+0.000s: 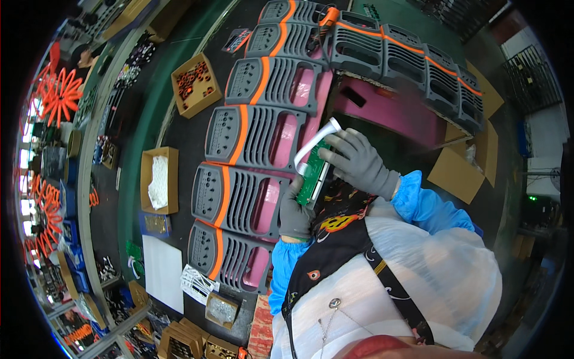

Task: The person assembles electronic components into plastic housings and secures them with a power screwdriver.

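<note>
While the left hand [295, 214] pinches a green rectangular circuit board [309, 182], the right hand [359, 160] bends over its far end, grip unclear; a flat white ribbon cable [312, 144] seems attached, its tip beside that hand apparently unconnected.

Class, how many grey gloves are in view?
2: one on the left hand, lower on the green board; one on the right hand, near its upper end.

Left fingers [293, 194] and right fingers [339, 143] curl inward, near each other.
</note>
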`<state>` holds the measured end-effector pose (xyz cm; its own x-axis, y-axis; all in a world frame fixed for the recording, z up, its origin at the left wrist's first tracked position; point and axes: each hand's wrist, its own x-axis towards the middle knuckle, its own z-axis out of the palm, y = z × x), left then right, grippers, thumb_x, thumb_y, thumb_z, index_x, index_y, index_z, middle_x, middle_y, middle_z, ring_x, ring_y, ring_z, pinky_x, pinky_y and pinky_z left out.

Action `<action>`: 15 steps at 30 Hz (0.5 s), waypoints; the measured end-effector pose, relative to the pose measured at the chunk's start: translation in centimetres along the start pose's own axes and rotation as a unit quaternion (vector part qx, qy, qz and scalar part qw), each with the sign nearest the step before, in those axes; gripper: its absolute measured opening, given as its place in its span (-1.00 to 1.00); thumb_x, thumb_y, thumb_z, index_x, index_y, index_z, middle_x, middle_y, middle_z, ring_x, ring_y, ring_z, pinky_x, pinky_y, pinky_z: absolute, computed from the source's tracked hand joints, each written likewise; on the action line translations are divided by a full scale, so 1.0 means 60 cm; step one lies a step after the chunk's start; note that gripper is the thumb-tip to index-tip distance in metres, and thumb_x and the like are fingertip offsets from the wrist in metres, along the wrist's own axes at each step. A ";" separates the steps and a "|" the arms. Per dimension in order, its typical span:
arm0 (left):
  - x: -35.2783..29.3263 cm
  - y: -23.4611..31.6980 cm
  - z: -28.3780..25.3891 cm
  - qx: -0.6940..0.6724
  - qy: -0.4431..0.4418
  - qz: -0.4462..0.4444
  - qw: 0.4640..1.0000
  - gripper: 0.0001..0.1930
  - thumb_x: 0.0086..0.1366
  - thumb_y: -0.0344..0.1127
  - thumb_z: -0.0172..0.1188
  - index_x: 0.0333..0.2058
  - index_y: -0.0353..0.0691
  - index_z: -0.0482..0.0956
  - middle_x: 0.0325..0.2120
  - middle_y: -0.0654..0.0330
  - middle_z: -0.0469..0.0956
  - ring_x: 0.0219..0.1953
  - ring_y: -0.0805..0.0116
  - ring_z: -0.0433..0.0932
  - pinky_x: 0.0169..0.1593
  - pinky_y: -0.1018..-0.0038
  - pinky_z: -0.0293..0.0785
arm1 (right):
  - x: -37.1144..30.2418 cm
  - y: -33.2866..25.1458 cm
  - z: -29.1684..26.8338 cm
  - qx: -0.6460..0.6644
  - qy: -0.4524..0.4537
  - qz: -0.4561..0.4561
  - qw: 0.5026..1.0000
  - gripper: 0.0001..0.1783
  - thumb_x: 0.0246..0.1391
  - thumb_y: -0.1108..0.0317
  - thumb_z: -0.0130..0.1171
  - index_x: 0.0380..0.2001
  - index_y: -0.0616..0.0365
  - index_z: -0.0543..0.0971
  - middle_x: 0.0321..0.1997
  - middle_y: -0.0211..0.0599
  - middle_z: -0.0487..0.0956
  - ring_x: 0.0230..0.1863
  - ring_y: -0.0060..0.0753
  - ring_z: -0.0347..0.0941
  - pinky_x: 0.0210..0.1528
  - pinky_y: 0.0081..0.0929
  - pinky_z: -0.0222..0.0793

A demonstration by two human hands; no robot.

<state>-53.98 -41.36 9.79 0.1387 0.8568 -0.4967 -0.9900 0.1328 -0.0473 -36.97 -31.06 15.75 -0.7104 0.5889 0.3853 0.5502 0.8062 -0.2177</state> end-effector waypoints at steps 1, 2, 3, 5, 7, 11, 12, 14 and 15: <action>0.004 -0.007 -0.002 0.004 0.000 -0.003 1.000 -0.66 0.33 -0.35 -0.02 0.03 -0.37 0.36 -0.06 -0.01 0.48 -0.05 0.21 0.50 0.01 0.43 0.48 | 0.002 0.020 -0.006 -0.017 -0.021 -0.065 0.998 -0.49 -0.21 0.29 0.23 -0.07 -0.08 0.46 0.05 -0.34 0.40 0.10 -0.23 0.32 0.20 -0.12 0.13; 0.011 -0.013 0.000 0.017 -0.005 -0.031 0.999 -0.65 0.33 -0.34 -0.02 0.04 -0.37 0.35 -0.06 -0.01 0.47 -0.02 0.23 0.48 0.04 0.43 0.46 | 0.009 0.044 -0.014 -0.028 0.008 -0.107 0.994 -0.65 -0.18 0.31 0.19 -0.20 -0.13 0.51 -0.04 -0.45 0.46 0.08 -0.30 0.34 0.21 -0.10 0.13; 0.021 -0.021 0.005 0.031 -0.010 -0.058 0.998 -0.65 0.34 -0.33 -0.02 0.05 -0.37 0.35 -0.05 -0.01 0.47 0.01 0.25 0.46 0.06 0.44 0.44 | 0.012 0.063 -0.021 -0.027 0.010 -0.105 0.994 -0.65 -0.18 0.31 0.19 -0.20 -0.13 0.51 -0.04 -0.45 0.46 0.08 -0.30 0.34 0.21 -0.10 0.13; 0.027 -0.051 0.054 0.497 -0.095 0.115 0.855 -0.61 0.36 -0.24 -0.03 0.07 -0.36 0.32 -0.01 -0.04 0.43 0.01 0.18 0.46 0.11 0.38 0.42 | 0.020 0.116 -0.026 0.017 -0.005 -0.191 0.981 -0.69 -0.22 0.37 0.18 -0.28 -0.12 0.50 -0.12 -0.47 0.49 0.06 -0.27 0.38 0.18 -0.06 0.19; 0.093 -0.054 0.080 0.052 -0.043 -0.059 0.996 -0.49 0.33 -0.08 0.02 0.12 -0.31 0.27 0.06 -0.07 0.35 0.07 0.10 0.40 0.15 0.20 0.37 | 0.031 0.188 -0.022 0.097 -0.014 -0.185 0.978 -0.77 -0.10 0.39 0.19 -0.28 -0.11 0.56 -0.19 -0.43 0.54 -0.02 -0.26 0.43 0.17 -0.15 0.23; 0.195 -0.074 0.183 0.082 -0.140 -0.059 0.985 -0.38 0.28 0.06 0.04 0.16 -0.25 0.22 0.12 -0.08 0.27 0.13 0.04 0.32 0.16 0.03 0.31 | 0.099 0.380 -0.048 0.491 -0.071 0.110 0.861 -0.67 -0.18 0.48 0.33 -0.24 0.09 0.57 -0.21 -0.28 0.53 -0.14 -0.33 0.48 -0.05 -0.35 0.37; 0.244 -0.082 0.188 0.136 -0.088 0.013 0.987 -0.35 0.27 0.10 0.04 0.16 -0.25 0.22 0.12 -0.09 0.26 0.15 0.02 0.29 0.15 -0.01 0.30 | 0.129 0.437 -0.074 0.311 -0.004 -0.032 0.950 -0.72 -0.11 0.49 0.26 -0.23 0.18 0.57 -0.20 -0.26 0.54 -0.14 -0.32 0.48 -0.08 -0.40 0.40; 0.291 -0.103 0.217 0.199 -0.007 0.105 0.974 -0.39 0.29 0.06 0.02 0.14 -0.26 0.23 0.06 -0.07 0.31 0.11 0.01 0.33 0.13 0.05 0.34 | 0.183 0.546 -0.107 0.373 -0.074 0.118 0.917 -0.48 -0.05 0.51 0.21 0.06 0.09 0.42 -0.07 -0.34 0.51 -0.04 -0.46 0.44 -0.03 -0.44 0.39; 0.306 -0.114 0.228 0.200 0.000 0.107 0.974 -0.39 0.29 0.06 0.02 0.14 -0.26 0.23 0.06 -0.07 0.31 0.11 0.01 0.33 0.13 0.05 0.34 | 0.201 0.617 -0.095 0.383 -0.062 0.184 0.903 -0.44 0.01 0.43 0.17 0.13 0.09 0.35 -0.04 -0.39 0.50 0.00 -0.52 0.40 0.02 -0.49 0.37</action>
<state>-44.32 -19.72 12.86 -0.0697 0.8857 -0.4589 -0.9067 0.1356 0.3994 -22.67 5.55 17.45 -0.6112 0.7886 0.0675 0.3276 0.3297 -0.8854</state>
